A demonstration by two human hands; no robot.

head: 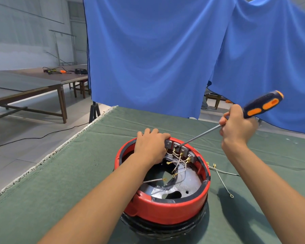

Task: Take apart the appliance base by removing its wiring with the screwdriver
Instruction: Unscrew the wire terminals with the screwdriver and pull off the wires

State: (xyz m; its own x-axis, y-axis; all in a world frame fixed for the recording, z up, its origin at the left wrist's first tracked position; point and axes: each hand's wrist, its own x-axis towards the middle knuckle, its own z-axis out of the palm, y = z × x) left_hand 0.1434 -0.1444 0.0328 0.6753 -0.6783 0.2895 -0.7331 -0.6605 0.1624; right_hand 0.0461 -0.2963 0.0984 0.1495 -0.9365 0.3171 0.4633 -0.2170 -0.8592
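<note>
A round red and black appliance base sits upturned on the green cloth. Grey terminal blocks line its far inner rim, and white wires with gold lugs cross below them. My left hand grips the far rim beside the terminals, fingers curled over the edge. My right hand holds the screwdriver where its dark blue and orange handle meets the shaft. The metal shaft slants down left, and its tip sits on a terminal block.
Two loose wires with gold lugs lie on the green cloth-covered table right of the base. A blue curtain hangs behind the table. Wooden tables stand at the far left, one bearing tools and cables.
</note>
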